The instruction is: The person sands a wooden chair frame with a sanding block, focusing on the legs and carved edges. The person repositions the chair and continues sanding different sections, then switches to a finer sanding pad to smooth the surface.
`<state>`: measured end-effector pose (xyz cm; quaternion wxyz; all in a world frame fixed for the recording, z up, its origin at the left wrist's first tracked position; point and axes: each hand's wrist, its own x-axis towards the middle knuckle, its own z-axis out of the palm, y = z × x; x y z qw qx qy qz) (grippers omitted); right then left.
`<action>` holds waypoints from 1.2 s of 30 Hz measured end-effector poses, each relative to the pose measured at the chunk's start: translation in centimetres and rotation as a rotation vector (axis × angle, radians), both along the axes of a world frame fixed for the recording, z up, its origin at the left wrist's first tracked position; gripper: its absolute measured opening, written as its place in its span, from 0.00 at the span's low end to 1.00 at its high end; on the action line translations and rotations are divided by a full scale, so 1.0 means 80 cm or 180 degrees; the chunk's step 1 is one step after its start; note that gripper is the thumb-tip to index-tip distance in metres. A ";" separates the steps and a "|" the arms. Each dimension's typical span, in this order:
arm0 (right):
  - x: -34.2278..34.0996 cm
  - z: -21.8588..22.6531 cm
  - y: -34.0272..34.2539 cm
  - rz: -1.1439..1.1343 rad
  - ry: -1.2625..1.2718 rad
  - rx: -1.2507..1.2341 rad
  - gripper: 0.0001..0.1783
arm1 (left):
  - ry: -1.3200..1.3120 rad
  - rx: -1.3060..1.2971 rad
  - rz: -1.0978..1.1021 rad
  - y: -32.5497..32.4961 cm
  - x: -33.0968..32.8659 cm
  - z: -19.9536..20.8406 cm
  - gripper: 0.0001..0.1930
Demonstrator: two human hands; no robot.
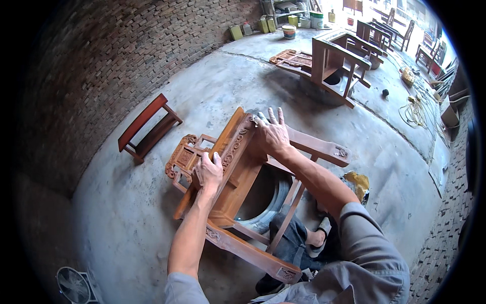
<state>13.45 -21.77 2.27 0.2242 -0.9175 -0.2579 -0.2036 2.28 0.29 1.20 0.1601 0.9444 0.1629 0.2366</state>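
A reddish-brown wooden chair (pixel 247 185) lies tipped over in front of me, its underside facing me and its legs stretching toward my right. It rests against a dark tyre (pixel 280 201) on the floor. My left hand (pixel 209 172) is closed around the long edge of the seat, thumb on top. At the far end of the carved apron (pixel 238 145), my right hand (pixel 273 134) pinches a small pale scrap between thumb and forefinger; its kind is unclear. The other fingers of that hand are raised and spread. Beyond the seat shows the carved backrest (pixel 183 158).
A small red-brown wooden frame (pixel 147 130) stands to the left. Another overturned chair (pixel 329 63) lies farther off. Cables (pixel 415 114) coil on the floor at right. A yellow crumpled bag (pixel 360 183) is beside my knee, a fan (pixel 73 285) at lower left. Brick walls border the floor.
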 end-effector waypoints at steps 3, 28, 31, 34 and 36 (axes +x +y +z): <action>0.036 -0.012 0.028 0.0055 -0.0180 -0.0051 0.28 | -0.0135 0.0018 -0.0083 -0.009 0.008 -0.002 0.19; 0.000 -0.021 0.006 0.0171 -0.0410 -0.0147 0.27 | -0.0147 -0.0041 -0.0123 -0.007 0.007 -0.008 0.19; -0.025 -0.017 -0.012 0.0073 -0.0178 0.0425 0.26 | -0.0231 0.0131 0.0031 -0.001 0.001 0.000 0.17; 0.008 -0.030 0.012 0.0139 -0.0437 0.0383 0.25 | -0.0341 0.0084 -0.0080 -0.021 0.013 0.003 0.17; 0.012 -0.017 0.029 0.0301 -0.0145 0.0119 0.25 | -0.0171 -0.0013 -0.0019 -0.018 0.007 0.001 0.18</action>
